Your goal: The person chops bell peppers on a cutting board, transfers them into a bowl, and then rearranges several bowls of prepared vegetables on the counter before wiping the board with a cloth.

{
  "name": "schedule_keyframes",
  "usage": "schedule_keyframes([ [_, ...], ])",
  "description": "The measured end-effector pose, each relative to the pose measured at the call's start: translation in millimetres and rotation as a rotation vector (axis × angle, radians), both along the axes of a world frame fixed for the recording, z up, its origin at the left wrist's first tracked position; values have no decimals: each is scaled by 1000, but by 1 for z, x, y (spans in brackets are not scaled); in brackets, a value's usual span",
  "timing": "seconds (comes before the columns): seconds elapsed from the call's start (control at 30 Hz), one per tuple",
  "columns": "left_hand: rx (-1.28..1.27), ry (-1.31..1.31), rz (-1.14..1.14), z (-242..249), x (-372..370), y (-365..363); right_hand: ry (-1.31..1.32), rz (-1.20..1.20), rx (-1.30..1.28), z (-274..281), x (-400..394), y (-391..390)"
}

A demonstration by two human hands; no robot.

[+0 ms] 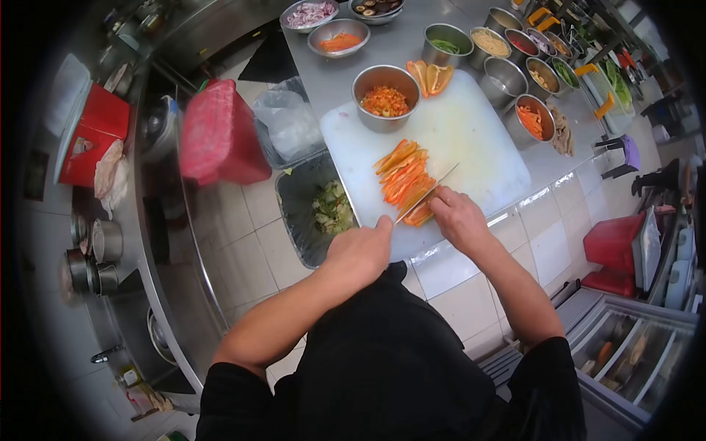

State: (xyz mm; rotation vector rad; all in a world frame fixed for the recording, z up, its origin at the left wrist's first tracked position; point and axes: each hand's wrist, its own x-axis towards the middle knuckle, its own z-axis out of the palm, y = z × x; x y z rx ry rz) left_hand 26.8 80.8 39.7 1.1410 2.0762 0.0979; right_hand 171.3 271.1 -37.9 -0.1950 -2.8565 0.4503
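Note:
My left hand [362, 253] is closed around the handle of a kitchen knife [446, 174], at the near edge of a white cutting board [489, 165]. The blade points away and to the right, across an orange bell pepper piece. Curled close to the blade, my right hand [460, 217] presses on that pepper piece [419, 214]. Sliced orange pepper strips [401, 173] lie in a row just beyond the knife. Further up the board are a metal bowl [365, 112] of finely diced orange pieces and several cut pepper halves [430, 78].
A dark bin [294, 239] with green and pale scraps stands left of the board. Several metal containers, one with orange strips [532, 120], line the counter's right side. Bowls of shredded orange food [339, 42] and chopped purple onion [309, 15] sit at the far end.

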Motion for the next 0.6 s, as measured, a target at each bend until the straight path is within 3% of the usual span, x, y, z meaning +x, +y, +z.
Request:
schedule_keyframes([
  [0.23,-59,-40,22,-23,-8,5,28,27,-11,3,13,-1],
  [0.4,-61,17,34,10,-10,3,54,50,0,-4,-1,6],
  [0.6,-16,43,16,-15,-7,3,36,43,-18,-5,-4,7],
])
